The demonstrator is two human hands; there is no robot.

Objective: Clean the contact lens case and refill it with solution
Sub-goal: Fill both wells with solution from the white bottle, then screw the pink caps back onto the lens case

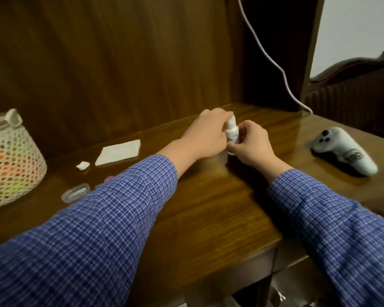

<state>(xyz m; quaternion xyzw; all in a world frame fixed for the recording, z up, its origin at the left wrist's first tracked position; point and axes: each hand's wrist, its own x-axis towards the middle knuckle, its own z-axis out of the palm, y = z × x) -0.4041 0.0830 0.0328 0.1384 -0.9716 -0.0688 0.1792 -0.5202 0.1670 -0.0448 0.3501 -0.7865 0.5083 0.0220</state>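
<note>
Two forearms in blue checked sleeves (98,222) fill the foreground, reaching from the bottom corners toward the centre of a polished wooden desk (220,207). At the centre stands the small white solution bottle (232,135), upright on the desk. The left hand (203,135) curls over its cap from the ten o'clock side; the right hand (251,144) wraps its fingers round the bottle's body from four o'clock. Both hands grip it firmly.

The step looks like uncapping. It would go best with the right hand bracing the body without squeezing, the left twisting only the cap, and the bottle kept upright so nothing spills.

At eight o'clock from the bottle, half hidden by the left sleeve, lies the clear contact lens case (75,192), with something small and pink (109,179) beside it. At nine o'clock lie a folded white tissue (119,151) and a crumpled scrap (83,166). Farther left stands a white mesh basket (11,165). At three o'clock rests a white handheld controller (344,149), and a white cable (275,63) hangs at one o'clock.
</note>
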